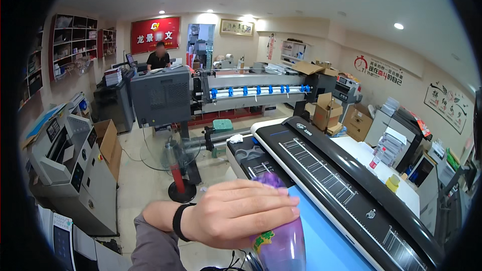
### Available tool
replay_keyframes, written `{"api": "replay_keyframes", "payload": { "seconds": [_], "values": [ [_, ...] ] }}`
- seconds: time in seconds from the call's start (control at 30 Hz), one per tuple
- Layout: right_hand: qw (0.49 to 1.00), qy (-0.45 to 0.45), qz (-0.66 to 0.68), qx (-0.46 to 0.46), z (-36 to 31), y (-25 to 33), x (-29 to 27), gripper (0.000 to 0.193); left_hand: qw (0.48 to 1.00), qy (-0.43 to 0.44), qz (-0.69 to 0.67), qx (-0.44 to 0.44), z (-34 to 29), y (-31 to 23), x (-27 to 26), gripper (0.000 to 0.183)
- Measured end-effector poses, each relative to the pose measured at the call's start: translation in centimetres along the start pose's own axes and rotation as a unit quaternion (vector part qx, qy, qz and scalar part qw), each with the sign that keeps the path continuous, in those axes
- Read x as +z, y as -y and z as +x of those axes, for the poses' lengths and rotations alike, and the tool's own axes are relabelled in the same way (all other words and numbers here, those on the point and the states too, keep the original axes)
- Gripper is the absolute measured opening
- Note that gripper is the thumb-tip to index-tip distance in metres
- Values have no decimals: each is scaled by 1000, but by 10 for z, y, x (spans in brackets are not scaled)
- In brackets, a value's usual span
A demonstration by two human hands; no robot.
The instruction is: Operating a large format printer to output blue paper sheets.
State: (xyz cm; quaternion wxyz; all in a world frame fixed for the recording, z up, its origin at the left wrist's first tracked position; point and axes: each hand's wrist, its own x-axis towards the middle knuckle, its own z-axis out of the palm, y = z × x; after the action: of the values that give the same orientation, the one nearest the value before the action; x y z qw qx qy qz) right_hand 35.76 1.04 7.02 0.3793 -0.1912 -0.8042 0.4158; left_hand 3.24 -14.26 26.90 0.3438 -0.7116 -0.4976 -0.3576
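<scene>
My left hand (241, 211), with a black band on the wrist and a grey sleeve, is closed around a purple bottle (283, 248). The bottle is see-through, with a purple top showing above my fingers and a green and yellow print on its side. My thumb is hidden. Beyond the bottle lies a light blue board (326, 236), beside a long black and white wide-format machine (321, 170) with white ruled markings. No part of my right hand shows.
A grey wide-format printer (163, 95) with blue clips along its bar stands ahead. At left is a grey office machine (93, 175). Cardboard boxes (329, 110) stand at the back right. A white table (359, 148) carries bottles and paper stacks. One person (159, 57) sits at the back.
</scene>
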Motion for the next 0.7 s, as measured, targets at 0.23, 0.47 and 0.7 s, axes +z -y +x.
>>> {"api": "replay_keyframes", "payload": {
  "seconds": [0.23,0.47,0.7],
  "values": [
    [998,-30,47,30,-2,-9,15,38,936,173,-276,-135,-64,14,23,44],
    [993,42,109,25,6,-8,29,52,698,499,-492,-152,-154,-15,117,62],
    [989,67,130,-8,1,-13,55,35,357,582,-639,-355,-217,-32,158,78]
  ]
}}
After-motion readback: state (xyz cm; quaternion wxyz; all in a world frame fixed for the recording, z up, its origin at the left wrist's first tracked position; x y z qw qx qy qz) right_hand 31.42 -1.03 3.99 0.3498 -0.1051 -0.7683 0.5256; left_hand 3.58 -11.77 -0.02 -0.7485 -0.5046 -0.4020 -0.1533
